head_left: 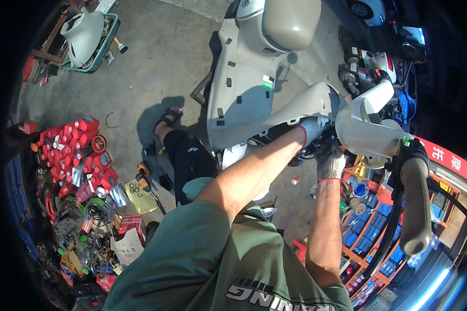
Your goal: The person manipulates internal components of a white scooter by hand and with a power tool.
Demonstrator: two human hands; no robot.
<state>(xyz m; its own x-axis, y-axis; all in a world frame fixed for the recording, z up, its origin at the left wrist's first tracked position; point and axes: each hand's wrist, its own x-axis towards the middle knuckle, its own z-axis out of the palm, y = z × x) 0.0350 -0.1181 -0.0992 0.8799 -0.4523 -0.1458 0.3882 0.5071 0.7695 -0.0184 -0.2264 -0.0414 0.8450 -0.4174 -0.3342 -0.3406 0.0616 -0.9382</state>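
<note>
while gloved hands (311, 130) (329, 160) reach beside a beige scooter panel (291, 107), partly shadowed, grasp impossible to tell

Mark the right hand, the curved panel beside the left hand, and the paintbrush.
Right hand (329, 160): head view, middle of the glove.
Curved panel (298, 105): head view, its broad pale face.
Paintbrush (120, 45): head view, near where handle meets bristles.

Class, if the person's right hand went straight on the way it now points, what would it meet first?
Probably the dark parts beside the pale front panel, just ahead of the right hand; depth and contact there are unclear.
</note>
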